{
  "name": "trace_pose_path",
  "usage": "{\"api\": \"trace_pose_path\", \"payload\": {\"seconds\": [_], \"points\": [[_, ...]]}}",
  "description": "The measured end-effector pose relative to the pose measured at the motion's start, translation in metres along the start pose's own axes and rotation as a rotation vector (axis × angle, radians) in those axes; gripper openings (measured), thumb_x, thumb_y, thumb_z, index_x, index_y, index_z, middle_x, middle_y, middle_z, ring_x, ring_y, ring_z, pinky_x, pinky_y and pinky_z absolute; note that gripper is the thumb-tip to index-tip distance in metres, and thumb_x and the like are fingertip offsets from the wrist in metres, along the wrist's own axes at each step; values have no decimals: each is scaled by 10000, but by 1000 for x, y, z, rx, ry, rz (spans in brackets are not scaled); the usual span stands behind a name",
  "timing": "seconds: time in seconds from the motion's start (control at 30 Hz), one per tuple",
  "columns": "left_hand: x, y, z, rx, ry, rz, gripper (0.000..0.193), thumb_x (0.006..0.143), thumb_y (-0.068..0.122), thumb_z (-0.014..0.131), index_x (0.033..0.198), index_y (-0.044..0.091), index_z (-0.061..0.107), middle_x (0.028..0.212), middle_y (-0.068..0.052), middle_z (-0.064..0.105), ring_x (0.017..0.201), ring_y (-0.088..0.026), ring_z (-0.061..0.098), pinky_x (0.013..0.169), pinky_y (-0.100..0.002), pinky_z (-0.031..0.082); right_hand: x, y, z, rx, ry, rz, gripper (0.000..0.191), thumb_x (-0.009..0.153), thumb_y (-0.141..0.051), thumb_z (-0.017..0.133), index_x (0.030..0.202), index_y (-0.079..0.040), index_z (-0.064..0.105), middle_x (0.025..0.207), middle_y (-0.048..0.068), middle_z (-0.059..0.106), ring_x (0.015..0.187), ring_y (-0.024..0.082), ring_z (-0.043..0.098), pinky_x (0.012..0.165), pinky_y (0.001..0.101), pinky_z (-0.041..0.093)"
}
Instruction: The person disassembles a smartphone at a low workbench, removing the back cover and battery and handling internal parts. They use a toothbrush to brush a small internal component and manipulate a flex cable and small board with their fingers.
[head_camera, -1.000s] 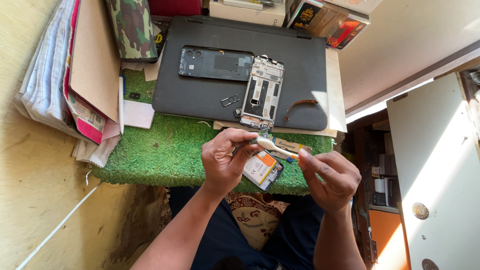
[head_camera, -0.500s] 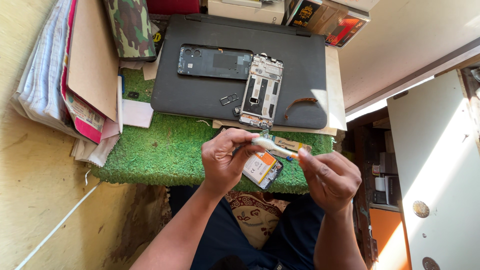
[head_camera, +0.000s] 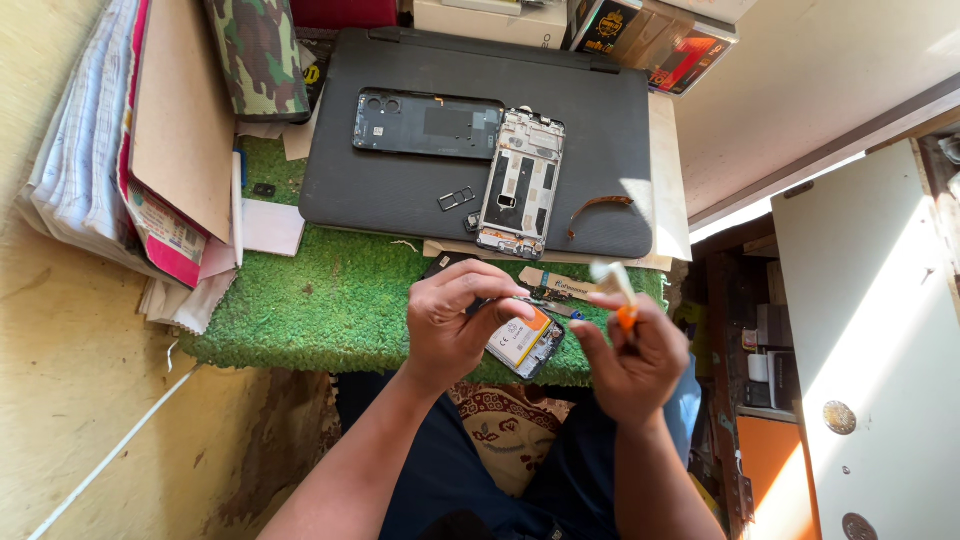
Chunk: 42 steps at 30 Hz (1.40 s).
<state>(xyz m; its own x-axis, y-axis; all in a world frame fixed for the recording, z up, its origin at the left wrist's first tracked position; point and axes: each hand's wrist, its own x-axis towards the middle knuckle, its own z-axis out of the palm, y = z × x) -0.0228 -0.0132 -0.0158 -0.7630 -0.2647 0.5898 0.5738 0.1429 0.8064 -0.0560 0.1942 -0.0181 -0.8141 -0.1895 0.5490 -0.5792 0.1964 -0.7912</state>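
The opened phone (head_camera: 525, 342), battery up, lies tilted at the green mat's (head_camera: 330, 300) near edge, gripped by the left hand (head_camera: 455, 325), while the right hand (head_camera: 630, 355) just beside it pinches a small white-and-orange tool (head_camera: 617, 292).

Both forearms rise bare from the bottom edge of the view and converge above the lap, over the near edge of the green mat (head_camera: 330, 300), the landmark here. The left hand (head_camera: 455, 325) sits just past that near edge, knuckles up, wrist bent slightly inward, its fingers (head_camera: 480, 285) curled over and closed, thumb tucked toward the right. The right hand (head_camera: 630, 355) hovers at the mat's near right corner, palm turned toward the left hand, its thumb and 2 fingers (head_camera: 615, 300) pinched together and raised. The 2 hands stand near each other, not touching.
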Motion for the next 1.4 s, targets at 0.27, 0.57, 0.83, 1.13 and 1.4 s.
{"api": "trace_pose_path", "payload": {"seconds": [0.27,0.57,0.83,1.13,1.4], "points": [[1,2,0,-68,-75,-9,194,866,113,848,1012,38,745,916,-75,738,812,-136,733,723,-263,595,0,-12,17,174,-98,185,126,995,-114,729,1019,9,716,771,-38,590,672,14,479,598,182,355],[1,8,-1,-55,-112,-34,336,867,31,829,1187,59,733,967,-62,745,866,-129,745,764,-258,623,-1,-2,5,391,-104,390,110,978,-85,713,964,24,697,789,-37,609,702,25,476,636,187,348],[-1,5,-1,-21,-66,-15,236,871,-29,810,1086,47,751,973,-75,739,861,-142,737,772,-261,609,3,1,-3,384,-154,358,297,1009,-198,675,1208,13,742,750,-97,510,624,-21,391,570,154,263],[-5,-1,0,-125,-16,-75,187,905,-67,769,1077,0,738,972,-99,738,875,-144,725,786,-260,600,37,0,-55,-20,-305,-119,262,999,-84,691,1256,-42,710,873,29,645,722,83,560,620,235,435],[-4,-1,-2,-48,-23,-40,177,912,-84,740,1070,-6,733,945,-93,744,844,-138,743,754,-246,611,45,-7,-60,-254,-363,-57,295,936,-27,705,1226,-68,746,713,34,578,589,85,507,525,262,387]]}}
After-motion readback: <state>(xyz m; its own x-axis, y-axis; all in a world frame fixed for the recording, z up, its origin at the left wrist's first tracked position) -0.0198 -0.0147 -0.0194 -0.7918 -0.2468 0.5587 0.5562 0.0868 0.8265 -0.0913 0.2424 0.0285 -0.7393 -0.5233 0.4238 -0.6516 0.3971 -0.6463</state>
